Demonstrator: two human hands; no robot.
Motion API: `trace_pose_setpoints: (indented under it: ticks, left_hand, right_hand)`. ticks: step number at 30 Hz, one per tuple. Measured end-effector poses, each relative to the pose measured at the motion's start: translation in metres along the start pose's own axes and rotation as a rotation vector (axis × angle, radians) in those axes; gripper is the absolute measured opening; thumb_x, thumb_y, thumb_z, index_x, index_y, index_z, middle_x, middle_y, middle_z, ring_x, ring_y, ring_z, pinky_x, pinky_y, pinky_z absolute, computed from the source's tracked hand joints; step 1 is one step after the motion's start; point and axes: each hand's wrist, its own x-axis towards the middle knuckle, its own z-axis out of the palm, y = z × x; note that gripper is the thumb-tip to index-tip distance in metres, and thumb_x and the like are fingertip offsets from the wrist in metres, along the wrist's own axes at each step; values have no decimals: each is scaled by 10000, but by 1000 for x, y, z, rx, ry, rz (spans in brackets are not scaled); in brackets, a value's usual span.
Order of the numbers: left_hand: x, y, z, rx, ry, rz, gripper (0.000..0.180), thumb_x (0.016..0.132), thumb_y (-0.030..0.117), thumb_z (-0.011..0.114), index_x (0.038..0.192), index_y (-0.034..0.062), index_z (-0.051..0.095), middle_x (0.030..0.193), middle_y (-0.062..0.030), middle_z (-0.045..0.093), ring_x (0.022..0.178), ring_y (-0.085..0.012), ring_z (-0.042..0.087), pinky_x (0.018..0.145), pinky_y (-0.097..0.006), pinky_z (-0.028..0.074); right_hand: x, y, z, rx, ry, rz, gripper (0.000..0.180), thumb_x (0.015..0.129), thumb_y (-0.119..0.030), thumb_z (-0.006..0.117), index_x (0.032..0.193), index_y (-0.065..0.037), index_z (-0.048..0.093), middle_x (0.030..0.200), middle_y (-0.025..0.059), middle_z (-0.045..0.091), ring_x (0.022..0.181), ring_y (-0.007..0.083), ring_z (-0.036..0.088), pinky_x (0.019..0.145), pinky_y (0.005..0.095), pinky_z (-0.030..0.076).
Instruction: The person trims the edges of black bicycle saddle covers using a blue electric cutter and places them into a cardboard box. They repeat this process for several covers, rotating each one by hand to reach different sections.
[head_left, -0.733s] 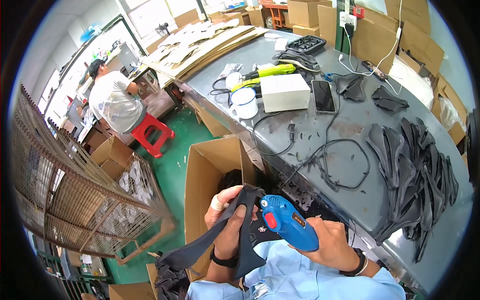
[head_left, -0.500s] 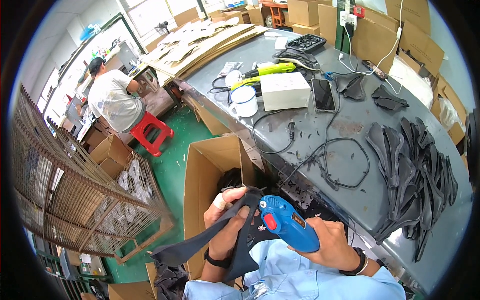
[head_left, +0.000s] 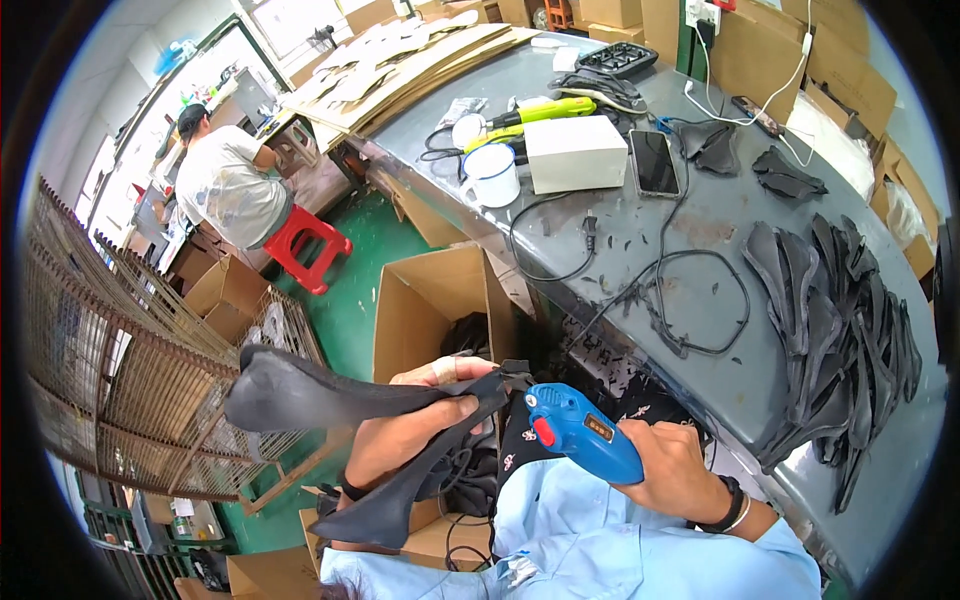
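My right hand is wrapped round the rear of a blue handheld power cutter with a red button. The cutter's head meets the narrow end of a black padded piece, in front of my body. My left hand is closed on that piece near this end, fingers above and thumb below. Two long black flaps of it spread left and down, one over my left wrist. The exact contact between blade and material is too small to make out.
An open cardboard box holding dark pieces stands beyond my left hand. On the grey table lie a pile of black pieces, a white box, an enamel mug, a phone and cables. A person sits on a red stool.
The black piece has swung up and left, its flaps now spread wider. My left hand has shifted left and turned. The cutter stays at the narrow end.
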Motion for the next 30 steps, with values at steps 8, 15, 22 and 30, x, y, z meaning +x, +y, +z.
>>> trace_pose_setpoints:
  ticks: [8,15,22,30]
  left_hand:
    - [8,8,-2,202,-11,-130,272,865,9,564,1129,-55,571,927,-36,617,801,-81,569,725,-216,472]
    - [21,-2,0,472,-108,-94,290,870,10,566,1156,-38,578,990,-56,639,879,-86,579,771,-221,474]
    - [44,-25,12,458,-224,45,340,843,-18,601,1182,-24,576,1093,-88,641,986,-129,582,866,-252,470]
    - [44,6,13,420,-151,315,417,753,17,672,1153,-25,564,1082,-120,612,1002,-164,574,872,-300,463]
  right_hand:
    - [-3,5,12,-66,1,-37,534,557,-114,775,1011,-12,513,639,85,556,550,256,564,516,337,415]
    - [-5,3,12,-40,-31,-46,551,527,-125,796,991,18,534,652,105,576,544,273,587,526,336,448]
    - [-3,0,7,45,11,-54,570,573,-155,790,1042,-4,505,634,89,560,530,264,562,516,349,428]
    - [-2,8,9,20,84,87,513,631,-158,780,1039,-9,508,674,111,613,565,277,614,519,357,462]
